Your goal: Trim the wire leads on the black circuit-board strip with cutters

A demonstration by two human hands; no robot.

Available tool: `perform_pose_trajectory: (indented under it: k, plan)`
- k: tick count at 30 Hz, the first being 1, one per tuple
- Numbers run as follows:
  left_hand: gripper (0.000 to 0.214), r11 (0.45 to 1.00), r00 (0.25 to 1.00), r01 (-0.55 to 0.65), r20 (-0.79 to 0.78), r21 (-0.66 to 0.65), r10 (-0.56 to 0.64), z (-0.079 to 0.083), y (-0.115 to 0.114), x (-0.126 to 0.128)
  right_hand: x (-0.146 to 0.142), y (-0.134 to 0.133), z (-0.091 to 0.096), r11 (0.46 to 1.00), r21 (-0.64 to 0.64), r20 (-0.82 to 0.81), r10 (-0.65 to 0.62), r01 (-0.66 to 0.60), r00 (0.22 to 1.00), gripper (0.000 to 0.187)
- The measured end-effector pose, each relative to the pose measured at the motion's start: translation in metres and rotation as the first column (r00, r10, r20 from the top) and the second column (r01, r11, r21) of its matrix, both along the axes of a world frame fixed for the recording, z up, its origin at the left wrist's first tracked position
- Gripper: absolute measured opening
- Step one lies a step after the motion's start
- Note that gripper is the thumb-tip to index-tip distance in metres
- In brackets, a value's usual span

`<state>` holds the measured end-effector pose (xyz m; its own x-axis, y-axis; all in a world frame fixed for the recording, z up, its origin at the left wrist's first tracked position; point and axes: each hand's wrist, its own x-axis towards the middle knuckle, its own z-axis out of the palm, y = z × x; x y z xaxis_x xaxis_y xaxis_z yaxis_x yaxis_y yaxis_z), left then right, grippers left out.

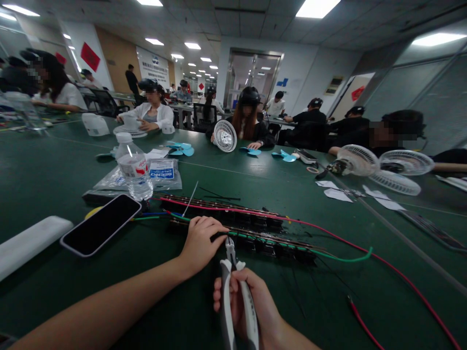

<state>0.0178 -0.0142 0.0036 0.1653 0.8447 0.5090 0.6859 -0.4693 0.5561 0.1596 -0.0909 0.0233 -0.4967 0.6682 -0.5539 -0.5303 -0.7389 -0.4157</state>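
Observation:
My left hand (203, 243) is closed at the near black strip assembly (270, 247), pinching a thin black piece that looks like a cable tie (218, 236). In my right hand (255, 296) are grey-and-white cutting pliers (229, 265), pointing away from me. Their jaws meet the near edge of the strip, right beside my left fingertips. A green wire (350, 259) runs along this strip and curls off its right end. Behind it lies a second black strip (237, 214) with a red wire (310, 222) along it. A pale cable tie (190, 198) sticks up near my left hand.
On the left are a phone (102, 224), a white case (32, 243), a water bottle (133, 167) and a plastic bag (171, 176). A cut red wire (361, 318) lies at lower right. Fan parts (357, 160) and blue blades (182, 148) stand farther back, near seated people.

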Motion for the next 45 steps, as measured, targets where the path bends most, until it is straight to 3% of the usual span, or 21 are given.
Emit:
perform_pose_trajectory:
  k: [8,13,22,33,45]
  plan:
    - [0.010,1.000,1.000,-0.009,0.006,-0.023,0.009,-0.001,0.002,0.000,0.000,-0.009,-0.005,0.998,-0.060,-0.048,-0.004,0.001,0.999,0.022]
    - [0.011,1.000,1.000,-0.005,0.012,-0.018,0.006,0.000,0.001,-0.001,0.002,-0.007,-0.004,0.994,-0.079,-0.036,0.076,-0.079,0.996,0.030]
    - [0.014,1.000,1.000,0.008,0.006,-0.005,-0.008,-0.001,0.001,-0.002,0.003,-0.006,-0.002,0.998,0.036,-0.133,0.056,-0.052,0.990,0.030]
    - [0.016,1.000,1.000,0.024,0.000,0.002,-0.024,-0.001,0.002,-0.003,0.010,0.001,-0.012,0.986,0.103,-0.154,0.145,-0.130,0.977,0.030]
    - [0.017,1.000,1.000,0.018,0.000,0.004,-0.018,-0.004,0.002,-0.003,0.008,0.006,-0.003,0.989,0.084,-0.142,0.129,-0.117,0.981,0.028]
